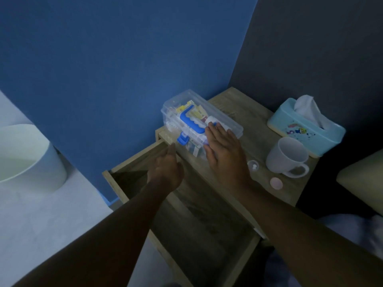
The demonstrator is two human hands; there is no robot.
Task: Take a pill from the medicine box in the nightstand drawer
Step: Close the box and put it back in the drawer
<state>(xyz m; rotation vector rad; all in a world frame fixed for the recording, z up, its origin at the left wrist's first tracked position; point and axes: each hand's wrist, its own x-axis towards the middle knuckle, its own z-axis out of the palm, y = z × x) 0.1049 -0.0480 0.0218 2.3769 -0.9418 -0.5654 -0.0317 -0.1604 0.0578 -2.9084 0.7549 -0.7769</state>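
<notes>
The clear plastic medicine box [186,112] with a blue handle and blue latch stands on top of the wooden nightstand [244,112], lid down, packets visible inside. My right hand [222,150] lies flat on the box's near right end, fingers spread over the lid. My left hand [166,168] hovers just left of the box above the open drawer [199,220], fingers loosely curled, holding nothing. A small clear cap with white pills [253,165] and a pink round lid [276,183] lie on the nightstand to the right of my right wrist.
A white mug [287,157] and a light blue tissue box [304,127] stand at the right of the nightstand. A pale waste bin [27,158] sits on the floor at left. A blue wall rises behind; bedding shows at the right edge.
</notes>
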